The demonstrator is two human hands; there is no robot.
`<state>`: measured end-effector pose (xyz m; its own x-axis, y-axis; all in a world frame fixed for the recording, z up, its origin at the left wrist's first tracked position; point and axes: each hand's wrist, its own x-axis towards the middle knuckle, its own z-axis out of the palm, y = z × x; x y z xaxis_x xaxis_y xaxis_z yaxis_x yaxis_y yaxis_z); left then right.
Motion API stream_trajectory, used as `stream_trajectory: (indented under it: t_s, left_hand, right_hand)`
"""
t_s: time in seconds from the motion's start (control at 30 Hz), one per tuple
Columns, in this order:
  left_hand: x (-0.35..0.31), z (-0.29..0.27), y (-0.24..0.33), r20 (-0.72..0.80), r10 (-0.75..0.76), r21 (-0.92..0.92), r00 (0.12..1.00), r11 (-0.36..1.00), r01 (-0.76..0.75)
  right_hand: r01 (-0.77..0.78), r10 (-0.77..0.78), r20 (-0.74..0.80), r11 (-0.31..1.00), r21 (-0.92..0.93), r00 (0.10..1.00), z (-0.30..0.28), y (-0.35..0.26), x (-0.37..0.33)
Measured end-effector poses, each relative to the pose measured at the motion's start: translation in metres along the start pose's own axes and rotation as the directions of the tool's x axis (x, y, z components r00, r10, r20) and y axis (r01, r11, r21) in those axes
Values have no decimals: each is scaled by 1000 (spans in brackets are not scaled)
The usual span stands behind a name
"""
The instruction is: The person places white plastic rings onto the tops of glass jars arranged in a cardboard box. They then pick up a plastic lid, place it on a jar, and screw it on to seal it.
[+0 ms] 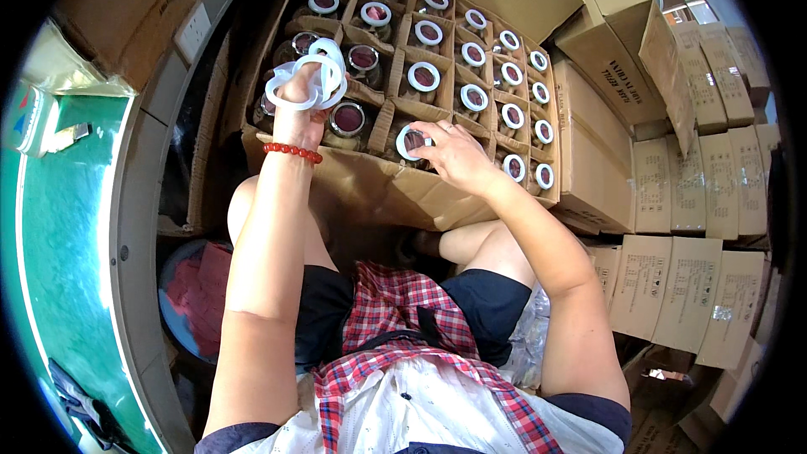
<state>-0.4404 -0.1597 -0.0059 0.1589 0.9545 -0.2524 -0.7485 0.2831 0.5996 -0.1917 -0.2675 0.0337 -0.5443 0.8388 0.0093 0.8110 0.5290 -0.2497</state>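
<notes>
In front of me stands an open cardboard box (pixel 395 181) split by card dividers into cells. Glass jars with dark red tops fill the cells, many capped by a white ring, such as this jar (pixel 424 76). Several jars near the left, like one jar (pixel 346 118), show a bare rim without a ring. My left hand (pixel 299 113), with a red bead bracelet, is closed on a bunch of loose white rings (pixel 332 76) above them. The fingers of my right hand (pixel 458 151) grip the edge of a white ring (pixel 410 142) on a front-row jar.
Stacked cartons (pixel 664 286) line the right side, and an open-flapped carton (pixel 622 67) stands behind them. At the left is a green-topped table (pixel 71 202). A blue tub (pixel 181 319) with red cloth sits on the floor beside my left leg.
</notes>
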Motion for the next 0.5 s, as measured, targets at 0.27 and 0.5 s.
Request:
stream_trajectory:
  t_s: [0.27, 0.5]
  left_hand:
    - [-8, 6, 3, 17, -6, -2, 1000, 1000, 6]
    - [-8, 10, 3, -34, -19, 42, 999, 999, 20]
  right_hand:
    - [-43, 46, 14, 983, -177, 999, 0, -16, -3]
    - [-74, 72, -39, 996, -46, 997, 9, -9, -8]
